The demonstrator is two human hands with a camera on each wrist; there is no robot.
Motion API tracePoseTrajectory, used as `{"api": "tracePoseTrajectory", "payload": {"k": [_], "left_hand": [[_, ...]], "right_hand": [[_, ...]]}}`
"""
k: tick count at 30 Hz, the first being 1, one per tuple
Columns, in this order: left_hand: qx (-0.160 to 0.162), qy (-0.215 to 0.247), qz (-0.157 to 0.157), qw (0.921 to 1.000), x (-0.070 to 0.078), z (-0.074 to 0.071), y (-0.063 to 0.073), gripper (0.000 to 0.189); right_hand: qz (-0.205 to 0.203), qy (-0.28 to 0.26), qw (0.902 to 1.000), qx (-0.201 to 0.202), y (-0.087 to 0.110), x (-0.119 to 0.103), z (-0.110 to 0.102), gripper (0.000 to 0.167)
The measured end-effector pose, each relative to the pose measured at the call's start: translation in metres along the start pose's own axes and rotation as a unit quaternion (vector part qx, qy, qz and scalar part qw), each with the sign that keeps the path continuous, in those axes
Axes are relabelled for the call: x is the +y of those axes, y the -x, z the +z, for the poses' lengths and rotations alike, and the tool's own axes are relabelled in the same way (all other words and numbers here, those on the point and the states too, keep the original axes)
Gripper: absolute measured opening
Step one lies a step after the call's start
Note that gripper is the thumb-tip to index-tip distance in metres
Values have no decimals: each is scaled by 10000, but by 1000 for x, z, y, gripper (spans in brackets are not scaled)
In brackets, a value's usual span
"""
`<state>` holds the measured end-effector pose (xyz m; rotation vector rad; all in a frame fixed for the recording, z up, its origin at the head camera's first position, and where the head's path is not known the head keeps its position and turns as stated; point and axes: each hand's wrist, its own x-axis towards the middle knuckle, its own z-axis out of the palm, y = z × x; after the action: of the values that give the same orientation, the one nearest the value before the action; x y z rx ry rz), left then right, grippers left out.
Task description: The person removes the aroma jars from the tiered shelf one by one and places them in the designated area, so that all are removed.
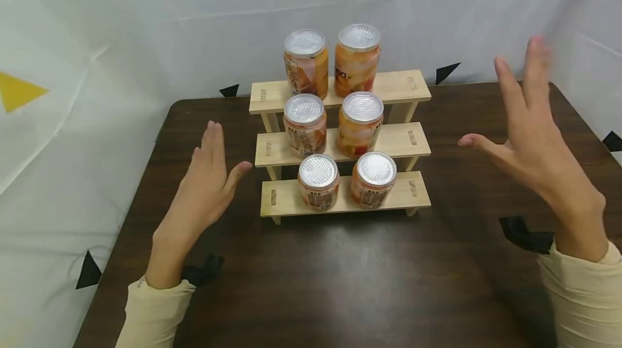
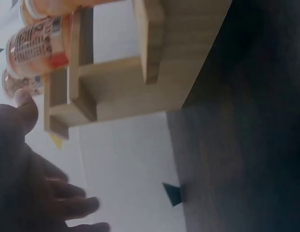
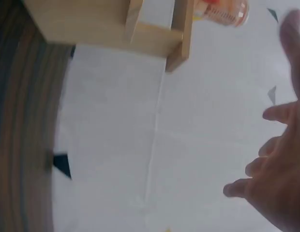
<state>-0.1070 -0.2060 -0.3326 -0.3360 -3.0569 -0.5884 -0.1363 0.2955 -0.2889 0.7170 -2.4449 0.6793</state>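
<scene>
A three-step wooden rack (image 1: 282,197) stands on the dark table, with two fruit cans on each step. On the top step are a left can (image 1: 306,65) and a right can (image 1: 358,62). The middle step carries another pair, a left can (image 1: 305,127) and a right can (image 1: 359,124). Lowest are a left can (image 1: 318,183) and a right can (image 1: 374,181). My left hand (image 1: 201,191) hovers left of the rack, fingers straight, thumb toward it, holding nothing. To the rack's right my right hand (image 1: 539,143) is raised, fingers spread, touching nothing.
The dark wooden table (image 1: 340,283) extends beneath both forearms. White sheeting (image 1: 194,24) with yellow and black triangles rises behind and beside it. Black straps (image 1: 527,237) sit at both wrists.
</scene>
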Motion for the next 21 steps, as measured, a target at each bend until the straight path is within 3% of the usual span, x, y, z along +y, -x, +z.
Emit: {"api": "tracePoseTrajectory", "payload": {"k": [2,5,7,11,14,15,18,21], "left_hand": [[-434,-12,-78,9990,6,6,0,97],[-913,40,-116,9957,16,18,2,92],[-1023,138,-123,9946,21,27,3,91],[-780,567,-80,9953,25,46,-4,92],[-539,946,10,9941,14,73,-13,100],[-504,1016,55,9935,9,83,-15,102],[-541,1263,92,9905,2,102,-16,110],[-664,1410,49,9878,4,107,-12,109]], "right_hand": [[263,-1048,9941,-43,-6,-6,3,115],[691,-2655,9614,-201,-18,-21,9,114],[767,-3351,9383,-382,-30,-30,15,114],[792,-3949,9129,-670,-58,-42,28,117],[986,-4505,8845,-712,-78,-46,37,116],[1044,-4595,8791,-718,-85,-47,40,116],[1136,-4715,8711,-773,-103,-47,48,117],[1267,-4646,8724,-837,-116,-45,55,117]]}}
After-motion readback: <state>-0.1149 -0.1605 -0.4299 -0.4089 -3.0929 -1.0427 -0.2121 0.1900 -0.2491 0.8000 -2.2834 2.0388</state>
